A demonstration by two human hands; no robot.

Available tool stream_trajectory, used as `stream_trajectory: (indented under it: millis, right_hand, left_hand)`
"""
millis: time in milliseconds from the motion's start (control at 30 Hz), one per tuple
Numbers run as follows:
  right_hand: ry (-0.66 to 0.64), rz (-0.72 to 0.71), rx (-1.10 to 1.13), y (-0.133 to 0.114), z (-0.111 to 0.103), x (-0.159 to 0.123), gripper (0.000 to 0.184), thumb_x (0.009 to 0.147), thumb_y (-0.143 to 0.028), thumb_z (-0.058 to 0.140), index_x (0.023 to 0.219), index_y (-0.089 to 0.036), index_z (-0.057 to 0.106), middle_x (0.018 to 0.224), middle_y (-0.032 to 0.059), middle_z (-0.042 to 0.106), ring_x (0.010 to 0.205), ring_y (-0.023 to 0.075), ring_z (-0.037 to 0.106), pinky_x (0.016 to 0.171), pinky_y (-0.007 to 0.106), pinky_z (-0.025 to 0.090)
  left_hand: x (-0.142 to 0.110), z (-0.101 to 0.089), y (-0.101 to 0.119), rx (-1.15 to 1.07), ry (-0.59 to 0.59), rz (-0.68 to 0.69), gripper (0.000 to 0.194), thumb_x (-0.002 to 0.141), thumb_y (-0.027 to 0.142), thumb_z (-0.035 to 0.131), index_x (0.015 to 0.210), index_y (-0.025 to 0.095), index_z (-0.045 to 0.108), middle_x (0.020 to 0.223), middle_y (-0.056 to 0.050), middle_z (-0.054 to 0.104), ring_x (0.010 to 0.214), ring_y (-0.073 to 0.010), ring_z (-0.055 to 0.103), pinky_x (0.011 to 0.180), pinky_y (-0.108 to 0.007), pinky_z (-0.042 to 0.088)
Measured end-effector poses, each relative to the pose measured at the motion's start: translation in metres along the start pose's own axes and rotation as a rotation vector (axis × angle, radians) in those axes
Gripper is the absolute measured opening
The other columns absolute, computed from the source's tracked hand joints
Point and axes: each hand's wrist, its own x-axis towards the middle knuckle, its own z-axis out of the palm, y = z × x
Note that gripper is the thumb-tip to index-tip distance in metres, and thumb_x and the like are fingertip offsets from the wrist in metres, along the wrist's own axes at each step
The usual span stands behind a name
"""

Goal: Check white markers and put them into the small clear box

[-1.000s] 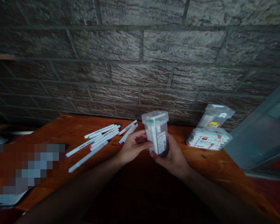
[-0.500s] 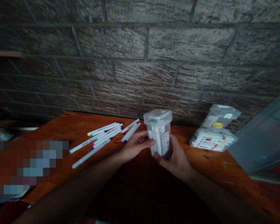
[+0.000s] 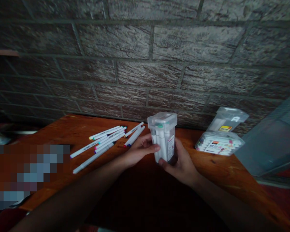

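A person's two bare hands met at a clear plastic container [image 3: 157, 156], which stood between the fingers, nearly upright. The fingers of the right hand [image 3: 183, 166] were clamped on it, thumb across the lower front and the others around the far right side. The thumb of the left hand [image 3: 137, 154] lay against its left face, with the index finger curled apart from the thumb; whether the other left fingers gripped the container could not be told. Above all the fingers sat the container's pale, frosted lid [image 3: 162, 119]. Between the two thumbs, white markers [image 3: 161, 141] showed through the plastic, some with green near the top, and a printed label [image 3: 170, 148] faced out just beside the right fingers.

Loose white markers [image 3: 84, 149] with coloured ends lay in a loose heap to the left of the left fingers, on a reddish-brown wooden table [image 3: 210, 174]. Nearest those fingers were two markers [image 3: 134, 137] with a red and a blue end. Well to the right of the right fingers was a clear box [image 3: 219, 145] packed with markers, and behind it a second clear container [image 3: 228, 117] with a yellow label. Beyond the fingers rose a grey brick wall [image 3: 145, 74].
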Motion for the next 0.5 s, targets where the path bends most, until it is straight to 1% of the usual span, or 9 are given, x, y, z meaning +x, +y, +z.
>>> stream_trajectory:
  millis: [100, 200, 367, 500]
  right_hand:
    - [-0.041, -0.006, 0.039, -0.0041, -0.0017, 0.0021, 0.086, 0.084, -0.031, 0.084, 0.158, -0.029, 0.041, 0.150, 0.0142, 0.061, 0.138, 0.0401, 0.060, 0.116, 0.059, 0.050]
    - [-0.071, -0.009, 0.078, -0.0060, -0.0028, 0.0031, 0.091, 0.086, -0.034, 0.084, 0.163, -0.030, 0.036, 0.155, 0.0133, 0.059, 0.143, 0.0404, 0.057, 0.120, 0.060, 0.047]
    - [-0.098, 0.014, 0.123, -0.0026, -0.0018, 0.0033, 0.093, 0.092, -0.036, 0.079, 0.169, -0.032, 0.027, 0.162, 0.0114, 0.054, 0.148, 0.0383, 0.053, 0.122, 0.062, 0.045]
    - [-0.094, 0.033, 0.087, 0.0008, -0.0010, 0.0046, 0.092, 0.096, -0.039, 0.076, 0.171, -0.030, 0.024, 0.166, 0.0126, 0.049, 0.151, 0.0370, 0.050, 0.125, 0.064, 0.040]
  left_hand:
    - [-0.0005, 0.0007, -0.0021, -0.026, 0.007, 0.008, 0.042, 0.083, 0.036, 0.090, 0.121, 0.022, 0.080, 0.121, -0.008, 0.080, 0.115, -0.0269, 0.072, 0.105, -0.038, 0.052]
    - [-0.0005, 0.0026, -0.0017, -0.042, 0.030, 0.019, 0.042, 0.080, 0.034, 0.092, 0.119, 0.022, 0.079, 0.117, -0.008, 0.081, 0.112, -0.0273, 0.073, 0.104, -0.039, 0.052]
    - [0.0005, 0.0049, 0.0025, -0.025, 0.031, 0.017, 0.050, 0.077, 0.030, 0.094, 0.124, 0.021, 0.077, 0.124, -0.009, 0.079, 0.115, -0.0285, 0.072, 0.103, -0.040, 0.053]
    - [0.0014, 0.0063, 0.0032, -0.017, 0.085, -0.005, 0.052, 0.073, 0.029, 0.097, 0.120, 0.020, 0.077, 0.121, -0.009, 0.080, 0.114, -0.0286, 0.072, 0.102, -0.041, 0.053]
